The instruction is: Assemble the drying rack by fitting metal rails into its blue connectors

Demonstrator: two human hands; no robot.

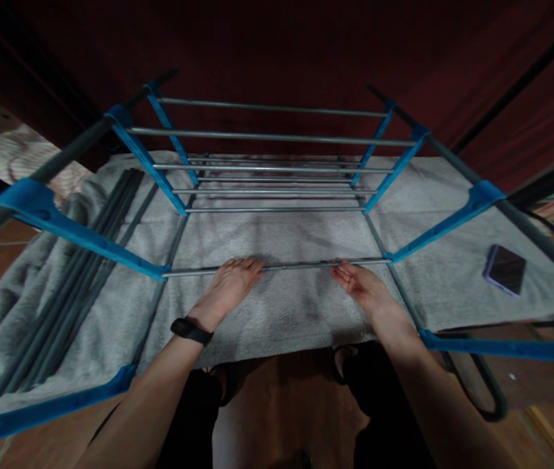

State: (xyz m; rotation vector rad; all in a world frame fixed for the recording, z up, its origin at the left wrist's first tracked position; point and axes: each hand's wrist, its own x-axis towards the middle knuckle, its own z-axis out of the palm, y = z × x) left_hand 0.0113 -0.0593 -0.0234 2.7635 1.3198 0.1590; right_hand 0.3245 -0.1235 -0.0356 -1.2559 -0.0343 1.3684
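Backdrop: dark red curtain (277, 45) across the whole top of the frame.
Floor: brown tiled floor (277, 397), bottom centre, with the person's dark-clad legs over it.
Cloth: grey terry towel (281, 238) spread flat across the middle of the frame, under everything else.
Rack: skeleton shelf frame of bright blue plastic side bars (76, 231) and grey metal uprights, standing on the towel and open toward the camera. Several tiers of rungs recede toward the upper centre.
Spare parts: bundle of dark grey tubes (86, 260) lying loose on the towel, left of centre.
Rung: thin silver metal rod (296, 266), dead centre, spanning 2 blue sockets at the rack's near tier.
Left hand (228, 286): palm down on the towel, fingers straight and pressed together, tips touching the rod. It grips nothing.
Right hand (362, 286): turned on edge, fingers extended and close together, tips at the rod, not curled round it.
Phone: dark-screened smartphone in a lilac case (505, 269), right of the frame, on the towel, well apart from both hands.
Wrist: black band (191, 329) on the left wrist.
Handling: the rod looks light, stiff and smooth, likely slippery. It is best held near both ends, close to the sockets.
Writing: none legible.
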